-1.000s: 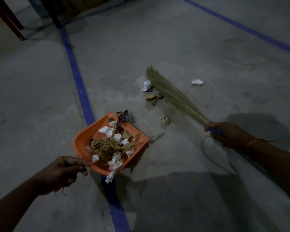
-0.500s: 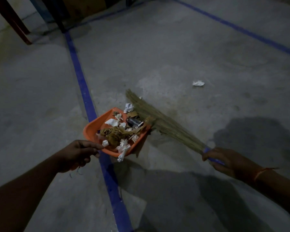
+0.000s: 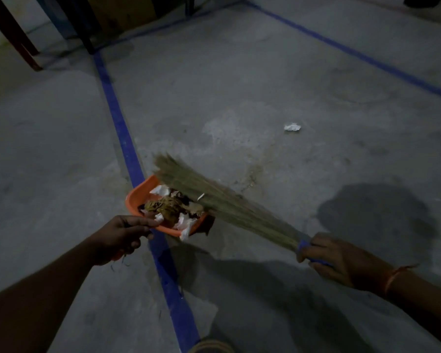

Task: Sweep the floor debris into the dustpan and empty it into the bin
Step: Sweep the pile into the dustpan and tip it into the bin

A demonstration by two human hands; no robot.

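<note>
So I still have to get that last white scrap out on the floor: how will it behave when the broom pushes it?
The white scrap looks like crumpled paper, so probably very light and likely to skid or tumble ahead of the broom. Being crumpled and uneven, it may hop sideways rather than roll straight. The broom's bristles look long and soft, so they might ride over it.

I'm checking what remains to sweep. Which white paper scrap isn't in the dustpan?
The crumpled white scrap lying alone on the bare floor, beyond the broom; the other white scraps sit in the orange dustpan.

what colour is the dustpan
Orange; the dustpan shows best in the head view.
</note>
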